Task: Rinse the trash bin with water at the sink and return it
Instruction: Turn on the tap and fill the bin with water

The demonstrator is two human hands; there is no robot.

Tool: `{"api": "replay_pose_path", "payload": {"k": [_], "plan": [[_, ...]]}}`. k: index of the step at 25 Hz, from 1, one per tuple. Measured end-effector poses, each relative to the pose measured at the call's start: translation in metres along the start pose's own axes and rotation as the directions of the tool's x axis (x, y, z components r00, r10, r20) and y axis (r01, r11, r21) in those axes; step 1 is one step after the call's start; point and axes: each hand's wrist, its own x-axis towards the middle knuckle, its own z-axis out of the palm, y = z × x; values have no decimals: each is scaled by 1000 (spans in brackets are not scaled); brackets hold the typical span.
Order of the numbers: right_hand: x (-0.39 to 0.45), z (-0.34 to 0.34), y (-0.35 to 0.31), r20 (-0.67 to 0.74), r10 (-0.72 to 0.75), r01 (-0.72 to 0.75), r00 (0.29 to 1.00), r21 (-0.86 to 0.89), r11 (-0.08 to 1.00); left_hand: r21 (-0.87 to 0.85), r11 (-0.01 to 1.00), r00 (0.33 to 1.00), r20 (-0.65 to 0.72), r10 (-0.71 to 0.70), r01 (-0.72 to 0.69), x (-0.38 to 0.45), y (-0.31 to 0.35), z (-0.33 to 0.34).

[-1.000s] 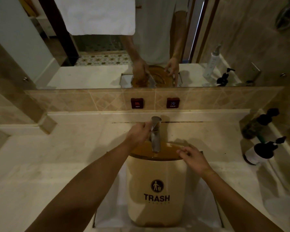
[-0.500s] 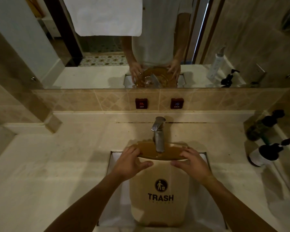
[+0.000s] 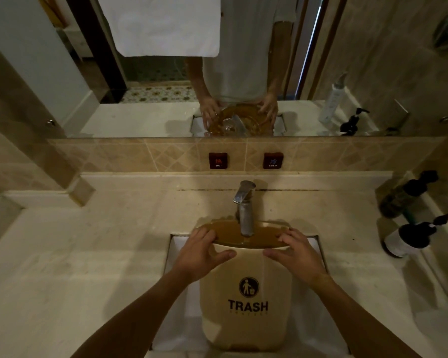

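Left hand (image 3: pixel 201 250) and right hand (image 3: pixel 299 251) clasp trash bin (image 3: pixel 246 301) rim, fingers spread; faucet (image 3: pixel 244 210) between them risks overfill, slip.

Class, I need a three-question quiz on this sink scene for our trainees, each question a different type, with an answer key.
1. True or false: the trash bin stands in the sink under the faucet.
2. Which hands grip the bin's rim? A) left hand only B) right hand only C) both
3. Fill in: the red tag left of the faucet reads ____.

Key: 1 true; 2 C; 3 HOT
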Motion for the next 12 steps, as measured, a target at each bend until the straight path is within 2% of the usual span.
{"api": "replay_pose_path", "payload": {"k": [12], "plan": [[-2,2,2,-50,-21,22,999,25,999,-18,1000,1000,2,7,-7,-1,-1,0]]}}
